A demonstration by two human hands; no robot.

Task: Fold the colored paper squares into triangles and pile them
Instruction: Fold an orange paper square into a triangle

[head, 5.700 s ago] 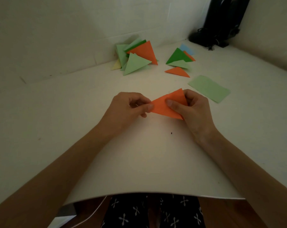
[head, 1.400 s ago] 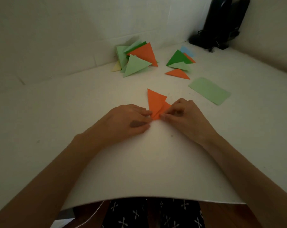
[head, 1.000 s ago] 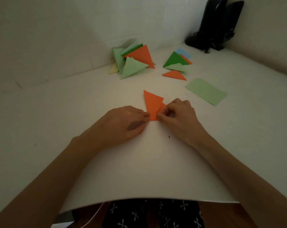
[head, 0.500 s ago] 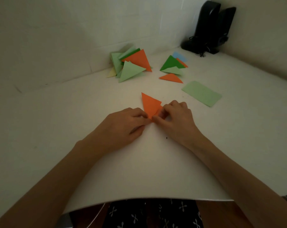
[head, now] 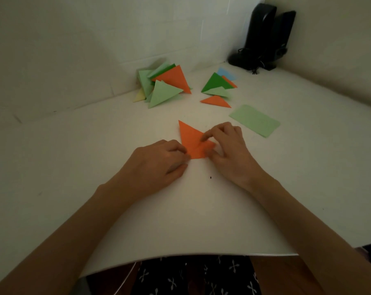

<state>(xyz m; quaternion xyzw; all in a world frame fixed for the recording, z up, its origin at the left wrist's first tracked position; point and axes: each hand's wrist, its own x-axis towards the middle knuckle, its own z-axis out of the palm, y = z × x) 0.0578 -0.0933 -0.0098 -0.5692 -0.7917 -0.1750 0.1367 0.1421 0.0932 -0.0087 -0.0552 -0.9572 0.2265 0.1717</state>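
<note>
An orange paper, folded to a point that aims away from me, lies on the white table in front of me. My left hand holds its lower left edge with bent fingertips. On the right, my right hand pinches the paper's small right flap between thumb and forefinger. A pile of folded triangles, light green, dark green and orange, lies at the back by the wall. A smaller pile of triangles sits to its right, with one orange triangle in front of it.
A flat light green sheet lies to the right of my right hand. Two black speakers stand in the far right corner. Walls close the table at the back and right. The table's near edge runs just above my lap.
The orange paper went from held up between both hands to lying on the table. My right fingers have shifted on its right flap, and my head has tipped so the scene sits lower.
</note>
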